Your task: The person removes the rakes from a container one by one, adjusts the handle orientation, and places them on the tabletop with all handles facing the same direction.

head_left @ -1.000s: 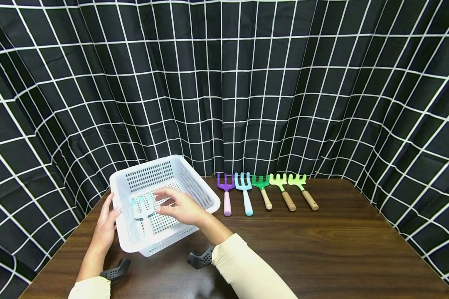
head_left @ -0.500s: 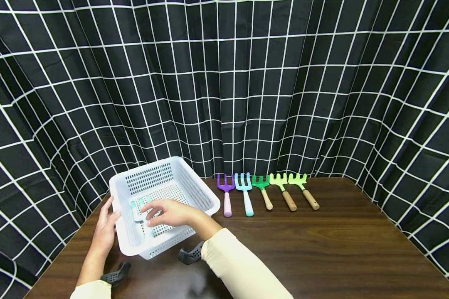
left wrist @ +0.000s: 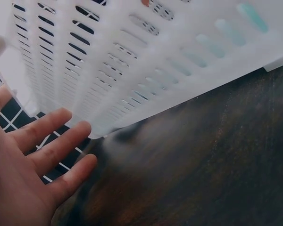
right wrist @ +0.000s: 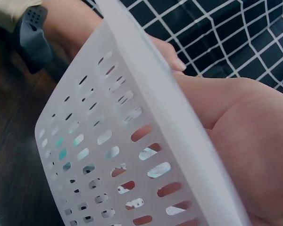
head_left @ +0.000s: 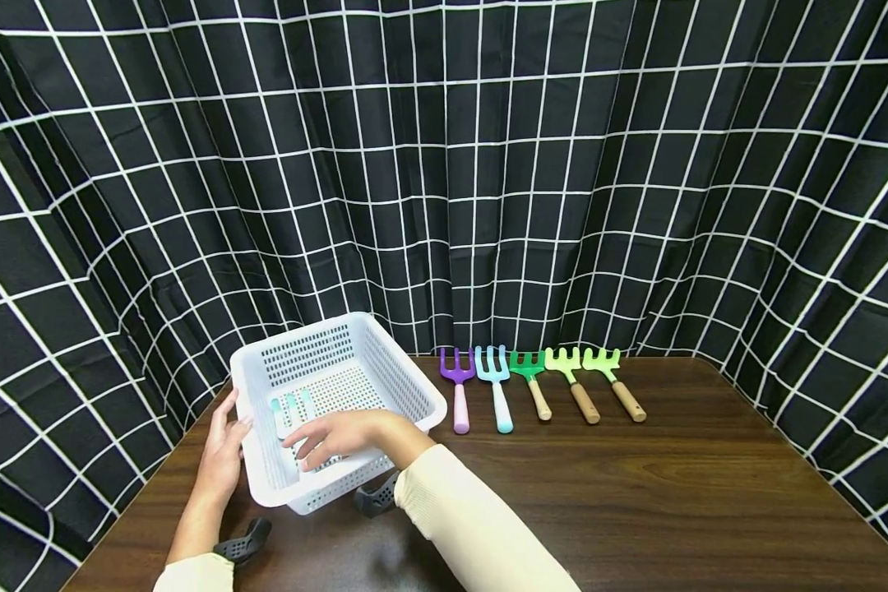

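Note:
In the head view a white perforated plastic basket [head_left: 307, 495] sits at the left of the table. My left hand [head_left: 222, 448] holds its left rim, thumb over the edge. In the left wrist view, the left hand's spread fingers [left wrist: 56, 146] lie by the basket's outer wall. Inside lies a pale hand fork [head_left: 289, 419] with mint-tipped tines; its handle is partly hidden. My right hand [head_left: 340, 436] reaches over the near rim, loosely bent fingers spread just over the fork's handle. In the right wrist view the basket wall hides those fingertips.
Right of the basket lie a purple fork [head_left: 458, 386], a light blue fork [head_left: 497, 390], a dark green fork [head_left: 533, 382] and two lime green forks with wooden handles [head_left: 585, 403]. A black grid curtain [head_left: 488, 205] hangs behind the wooden table [head_left: 636, 493].
My right hand has moved left and lower inside the basket, from above the fork's tines to its handle. The left hand keeps its hold on the rim. The head view has shifted slightly.

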`<state>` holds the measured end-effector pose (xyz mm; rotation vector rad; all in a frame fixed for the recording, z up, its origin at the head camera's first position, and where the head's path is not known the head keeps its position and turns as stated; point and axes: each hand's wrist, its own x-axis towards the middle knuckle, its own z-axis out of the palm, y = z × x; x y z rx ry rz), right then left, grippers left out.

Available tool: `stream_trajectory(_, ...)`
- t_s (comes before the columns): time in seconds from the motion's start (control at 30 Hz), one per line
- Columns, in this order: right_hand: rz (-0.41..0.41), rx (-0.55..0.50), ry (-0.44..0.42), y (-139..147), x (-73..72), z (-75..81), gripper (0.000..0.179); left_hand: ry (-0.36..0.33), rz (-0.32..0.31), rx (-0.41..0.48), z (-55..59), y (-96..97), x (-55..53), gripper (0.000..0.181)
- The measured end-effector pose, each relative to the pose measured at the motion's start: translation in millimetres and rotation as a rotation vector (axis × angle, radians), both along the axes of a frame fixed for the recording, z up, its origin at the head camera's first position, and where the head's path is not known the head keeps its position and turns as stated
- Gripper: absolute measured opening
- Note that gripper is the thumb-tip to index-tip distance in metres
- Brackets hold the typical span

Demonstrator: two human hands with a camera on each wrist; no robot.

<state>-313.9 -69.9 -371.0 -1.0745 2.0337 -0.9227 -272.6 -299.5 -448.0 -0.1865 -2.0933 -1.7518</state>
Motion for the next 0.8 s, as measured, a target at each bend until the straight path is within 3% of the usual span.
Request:
stream_trajectory(0.17,0.052,0.031,0.004,-6.9,-3.2,-3.4,0.049,-0.021,0.013,-0.006,-0.1,0.7,-2.3,0.056)
stream_trajectory(0.47,0.051,0.139,0.082,-16.1,-5.0,-10.3,0.048,-0.044,0.040,-0.042,0.9,2.1,-2.0,0.055)
stream_trajectory(0.8,-0.021,0.254,0.283,-15.5,-1.6,-10.5,0.045,-0.060,0.043,-0.046,1.8,1.2,-1.8,0.056)
